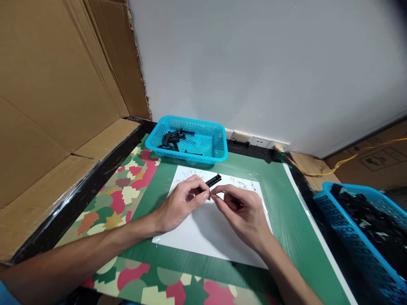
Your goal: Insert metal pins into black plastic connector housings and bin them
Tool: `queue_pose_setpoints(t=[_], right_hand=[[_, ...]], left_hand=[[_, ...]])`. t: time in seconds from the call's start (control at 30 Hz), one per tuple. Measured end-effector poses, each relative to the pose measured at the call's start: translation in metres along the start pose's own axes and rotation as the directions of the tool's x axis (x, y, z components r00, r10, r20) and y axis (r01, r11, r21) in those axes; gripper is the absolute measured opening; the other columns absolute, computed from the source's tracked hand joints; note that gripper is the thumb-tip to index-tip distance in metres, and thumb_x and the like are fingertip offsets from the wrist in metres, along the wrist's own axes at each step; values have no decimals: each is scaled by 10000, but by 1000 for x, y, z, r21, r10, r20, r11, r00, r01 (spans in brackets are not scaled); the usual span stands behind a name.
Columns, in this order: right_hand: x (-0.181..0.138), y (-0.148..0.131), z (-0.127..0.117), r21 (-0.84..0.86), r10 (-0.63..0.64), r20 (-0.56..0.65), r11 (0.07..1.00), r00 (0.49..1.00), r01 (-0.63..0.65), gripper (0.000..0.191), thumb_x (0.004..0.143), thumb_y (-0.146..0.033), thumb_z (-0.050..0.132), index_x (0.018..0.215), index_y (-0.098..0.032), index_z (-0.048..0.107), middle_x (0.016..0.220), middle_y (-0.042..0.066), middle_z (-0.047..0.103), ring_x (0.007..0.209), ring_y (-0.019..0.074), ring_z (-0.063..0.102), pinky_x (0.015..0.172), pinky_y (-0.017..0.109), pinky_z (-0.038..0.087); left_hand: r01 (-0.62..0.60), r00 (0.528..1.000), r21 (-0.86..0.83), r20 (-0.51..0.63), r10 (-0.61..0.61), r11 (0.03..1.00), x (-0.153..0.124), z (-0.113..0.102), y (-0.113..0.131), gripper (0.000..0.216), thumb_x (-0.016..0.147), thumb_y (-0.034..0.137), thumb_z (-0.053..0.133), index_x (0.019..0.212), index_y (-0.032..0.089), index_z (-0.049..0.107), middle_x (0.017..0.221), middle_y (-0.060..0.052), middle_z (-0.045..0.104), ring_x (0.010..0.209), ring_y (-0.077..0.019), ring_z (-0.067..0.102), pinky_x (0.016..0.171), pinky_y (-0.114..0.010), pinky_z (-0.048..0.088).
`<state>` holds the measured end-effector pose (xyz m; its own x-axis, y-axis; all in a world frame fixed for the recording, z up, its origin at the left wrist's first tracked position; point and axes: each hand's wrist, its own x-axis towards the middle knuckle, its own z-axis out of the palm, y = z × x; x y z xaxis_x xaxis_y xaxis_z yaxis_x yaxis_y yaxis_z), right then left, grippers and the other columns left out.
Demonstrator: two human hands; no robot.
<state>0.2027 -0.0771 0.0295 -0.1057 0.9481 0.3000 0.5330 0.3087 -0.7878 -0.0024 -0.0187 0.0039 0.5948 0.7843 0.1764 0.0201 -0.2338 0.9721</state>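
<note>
My left hand point(181, 202) is closed round a small black plastic part point(212, 181) that sticks out past its fingertips toward the far right. My right hand point(243, 214) meets it fingertip to fingertip, pinched on something too small to make out. Both hands hover over a white sheet of paper point(210, 231) lying on a green mat point(282, 212). Tiny metal bits point(240, 182) are scattered on the sheet's far edge.
A blue basket point(219, 146) with several black parts stands at the back of the table. A second blue basket point(346, 237) full of black parts is at the right. Cardboard point(54, 106) walls off the left. A yellow wire point(343, 163) runs at back right.
</note>
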Motion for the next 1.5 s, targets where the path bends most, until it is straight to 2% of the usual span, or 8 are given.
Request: queue_pose_setpoints(t=[0.17,0.3,0.43,0.53,0.8,1.0,1.2,1.5], right_hand=[[-1,-2,4,-57,14,-110,998,994,-21,154,1014,-295,667,971,-190,771,607,-73,326,538,116,284,544,289,267],[-4,-3,12,-17,82,-101,996,991,-85,239,1019,-370,678,929,-173,780,572,-78,326,513,112,287,520,292,252],[-6,-4,21,-4,96,-128,995,987,-97,217,1003,-354,698,971,-164,799,574,-83,338,514,107,304,518,279,261],[-7,-5,26,6,84,-155,996,984,-84,191,1003,-312,684,972,-161,797,582,-81,363,515,102,321,518,269,276],[-7,-2,28,101,160,-285,986,945,-136,177,989,-320,689,966,-174,786,598,-66,421,530,108,364,502,257,287],[-2,9,18,229,260,-187,949,947,-216,244,975,-401,733,905,-171,777,615,-52,440,561,113,374,510,258,280],[-2,7,22,218,208,-94,959,974,-184,212,960,-375,764,1005,-170,795,579,-78,402,527,101,343,506,259,272],[-7,4,32,183,167,-218,975,962,-128,170,984,-347,744,973,-191,810,595,-62,458,524,100,379,501,255,286]], left_hand=[[-23,992,98,-119,34,995,-1,2,2,196,1064,329,625,953,194,715,965,-32,603,914,-178,599,751,-284,462],[-52,962,254,-245,117,966,-2,5,1,125,1026,257,656,943,190,722,961,-14,569,783,-131,559,674,-258,447],[-112,942,345,-262,210,932,-4,8,0,103,1005,182,653,935,188,728,969,0,556,693,-89,519,653,-242,454],[-122,938,359,-264,226,925,-5,9,0,99,1001,163,652,945,185,730,973,5,556,666,-74,505,644,-235,455],[-64,977,276,-178,117,959,-5,10,0,112,1026,208,652,968,194,747,981,-2,563,726,-95,529,669,-244,445],[-13,984,208,-170,49,978,-6,8,0,152,1032,262,657,924,188,736,956,-3,565,792,-122,554,676,-256,427],[30,972,79,-235,-11,996,-2,5,-1,219,1049,353,645,933,188,731,939,-11,611,867,-161,590,726,-280,442],[35,980,89,-199,-16,995,-6,9,0,243,1058,380,631,960,190,746,950,-21,590,845,-162,583,711,-289,444]])
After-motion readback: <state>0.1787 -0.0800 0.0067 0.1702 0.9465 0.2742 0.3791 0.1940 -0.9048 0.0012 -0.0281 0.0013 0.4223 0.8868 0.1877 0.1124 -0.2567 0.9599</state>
